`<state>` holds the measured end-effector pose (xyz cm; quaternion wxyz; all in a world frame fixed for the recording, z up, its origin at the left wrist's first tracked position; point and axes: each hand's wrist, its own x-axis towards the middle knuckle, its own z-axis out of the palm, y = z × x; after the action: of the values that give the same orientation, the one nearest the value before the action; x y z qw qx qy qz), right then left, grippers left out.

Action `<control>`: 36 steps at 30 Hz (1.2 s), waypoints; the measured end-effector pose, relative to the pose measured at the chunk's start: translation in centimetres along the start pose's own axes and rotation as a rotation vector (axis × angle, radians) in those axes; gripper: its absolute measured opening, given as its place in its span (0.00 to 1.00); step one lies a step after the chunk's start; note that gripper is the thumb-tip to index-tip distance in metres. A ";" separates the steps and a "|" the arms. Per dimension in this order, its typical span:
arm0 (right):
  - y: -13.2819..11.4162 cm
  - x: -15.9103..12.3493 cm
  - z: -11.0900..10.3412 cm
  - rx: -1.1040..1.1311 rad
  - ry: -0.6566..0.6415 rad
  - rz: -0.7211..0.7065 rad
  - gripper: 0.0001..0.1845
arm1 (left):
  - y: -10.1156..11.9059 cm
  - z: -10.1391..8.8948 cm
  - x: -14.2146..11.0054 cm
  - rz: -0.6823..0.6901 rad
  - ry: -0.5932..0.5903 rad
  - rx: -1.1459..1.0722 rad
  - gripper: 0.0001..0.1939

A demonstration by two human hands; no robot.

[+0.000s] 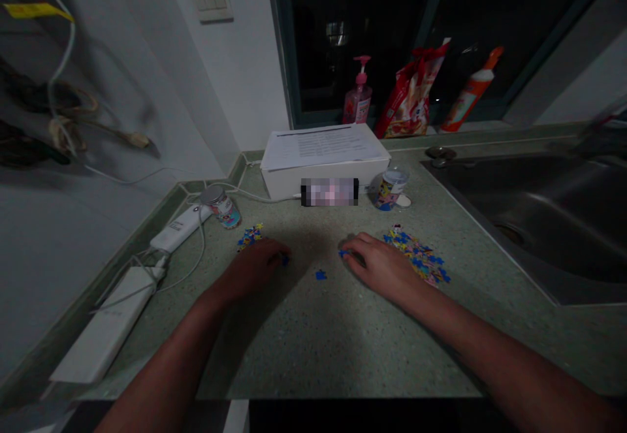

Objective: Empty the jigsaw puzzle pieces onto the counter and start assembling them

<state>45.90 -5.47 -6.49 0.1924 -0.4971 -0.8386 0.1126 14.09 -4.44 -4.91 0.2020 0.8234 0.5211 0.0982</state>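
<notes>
Between the thumb and fingers of my right hand (379,263) is a blue jigsaw puzzle piece (343,253), just above or on the counter. My left hand (257,263) is closed too, with a dark blue puzzle piece (285,260) at its fingertips. A single blue piece (321,275) lies on the counter between the hands. Behind my left hand sits a small pile of blue and yellow pieces (251,235), partly hidden by it. A larger pile of mixed pieces (418,253) spreads beyond my right hand and wrist.
A white box (284,181) with papers stands at the back, a phone (330,192) against it. A clear tub (390,189) and a lidded jar (223,207) flank it. Power strips (112,322) and cables lie left; a metal sink (539,224) is right.
</notes>
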 end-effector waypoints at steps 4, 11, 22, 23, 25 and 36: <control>0.0 0.0 -0.1 0.001 -0.006 0.006 0.09 | -0.3 -0.3 -0.1 -0.041 0.012 0.012 0.13; -0.1 0.0 -0.2 0.009 -0.033 0.012 0.09 | -0.1 -0.4 -0.3 -0.027 -0.057 0.081 0.11; 0.0 0.1 -0.1 0.006 -0.049 0.016 0.09 | 1.0 -0.3 -0.1 -0.098 -0.068 0.112 0.08; 0.0 0.1 0.0 0.008 -0.049 0.018 0.09 | 1.0 -0.3 -0.1 -0.097 -0.064 0.116 0.08; 0.0 0.1 0.0 0.016 -0.044 0.018 0.09 | 0.9 -0.2 -0.1 -0.099 -0.057 0.113 0.08; -0.1 0.0 -0.1 0.017 -0.042 0.003 0.10 | 1.1 0.1 -0.1 -0.065 -0.034 0.081 0.11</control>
<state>45.88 -5.47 -6.41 0.1788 -0.4942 -0.8407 0.1305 14.98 -4.93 -4.49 0.1804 0.8151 0.5477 0.0564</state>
